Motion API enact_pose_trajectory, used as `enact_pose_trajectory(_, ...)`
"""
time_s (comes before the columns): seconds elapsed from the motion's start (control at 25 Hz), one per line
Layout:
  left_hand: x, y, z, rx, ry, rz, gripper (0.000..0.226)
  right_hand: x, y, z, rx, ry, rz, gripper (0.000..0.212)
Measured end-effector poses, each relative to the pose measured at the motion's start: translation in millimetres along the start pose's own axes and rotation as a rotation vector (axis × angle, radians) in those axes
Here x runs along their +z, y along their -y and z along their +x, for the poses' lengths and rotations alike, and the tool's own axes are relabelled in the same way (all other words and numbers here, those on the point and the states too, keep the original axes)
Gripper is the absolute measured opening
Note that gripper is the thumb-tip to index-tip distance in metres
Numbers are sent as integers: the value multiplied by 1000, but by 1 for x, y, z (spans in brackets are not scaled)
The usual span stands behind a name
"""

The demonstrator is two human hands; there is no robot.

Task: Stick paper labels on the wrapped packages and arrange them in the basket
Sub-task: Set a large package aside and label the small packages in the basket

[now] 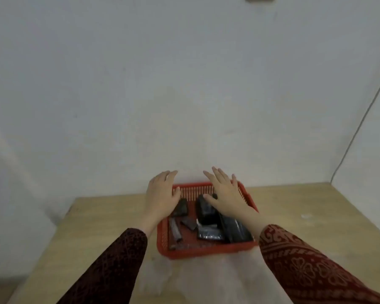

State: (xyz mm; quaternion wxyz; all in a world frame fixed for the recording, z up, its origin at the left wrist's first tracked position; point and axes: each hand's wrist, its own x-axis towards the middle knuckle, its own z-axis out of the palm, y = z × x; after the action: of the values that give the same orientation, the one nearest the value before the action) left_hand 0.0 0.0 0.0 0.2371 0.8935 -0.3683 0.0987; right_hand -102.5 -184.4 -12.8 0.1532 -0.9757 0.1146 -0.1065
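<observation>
A red plastic basket (206,252) stands on the wooden table, near the wall. Several black wrapped packages (208,233) lie inside it, some flat, some overlapping. My left hand (161,194) hovers flat over the basket's left rim, fingers spread, holding nothing. Over the basket's far right part is my right hand (225,193), also flat and spread, its thumb close to the top of a black package (203,207). No paper labels show in this blurred view.
The light wooden table (108,216) runs left and right of the basket and meets a plain pale wall. A whitish blurred patch (198,275) lies in front of the basket. A thin cable (358,130) runs down the wall at the right.
</observation>
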Motion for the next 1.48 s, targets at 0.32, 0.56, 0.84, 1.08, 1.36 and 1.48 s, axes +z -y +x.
enact_pose_trajectory(0.32,69,26,-82,-242,58,-179,43,104,-9,-75,172,136,-20,49)
enact_pose_trajectory(0.56,90,37,-93,-357,13,-288,49,119,-5,-89,54,-80,-197,40)
enact_pose_trajectory(0.84,113,58,-41,-443,43,-443,54,115,-3,-85,83,22,-164,37)
enact_pose_trajectory(1.08,125,68,-45,-468,-6,-558,53,110,2,-17,127,205,302,14)
enact_pose_trajectory(1.36,131,69,-46,-462,-23,-587,53,174,28,89,110,371,-138,60)
enact_pose_trajectory(1.48,130,68,-44,-477,-22,-571,54,186,27,97,71,355,-242,64)
